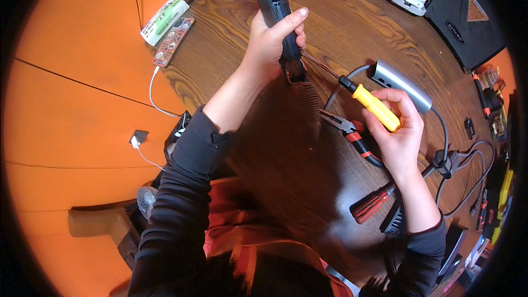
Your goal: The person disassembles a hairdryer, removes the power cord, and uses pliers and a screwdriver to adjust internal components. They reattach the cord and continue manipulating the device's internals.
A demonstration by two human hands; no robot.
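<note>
L hand (270, 44) gripped the black handheld device (279, 16), long axis 12–6. R hand (397, 132) fingers wrapped the yellow-handled screwdriver (375, 107), shaft pointing 10 o'clock at the device's lower end, tip nearly touching.

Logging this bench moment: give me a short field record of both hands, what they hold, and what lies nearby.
left hand: grips long black device, held upright above table
right hand: holds yellow-handled screwdriver, tip at device's lower end
table: dark wood grain
near right hand: red-handled pliers, red-handled screwdriver, grey hub with cable
</note>
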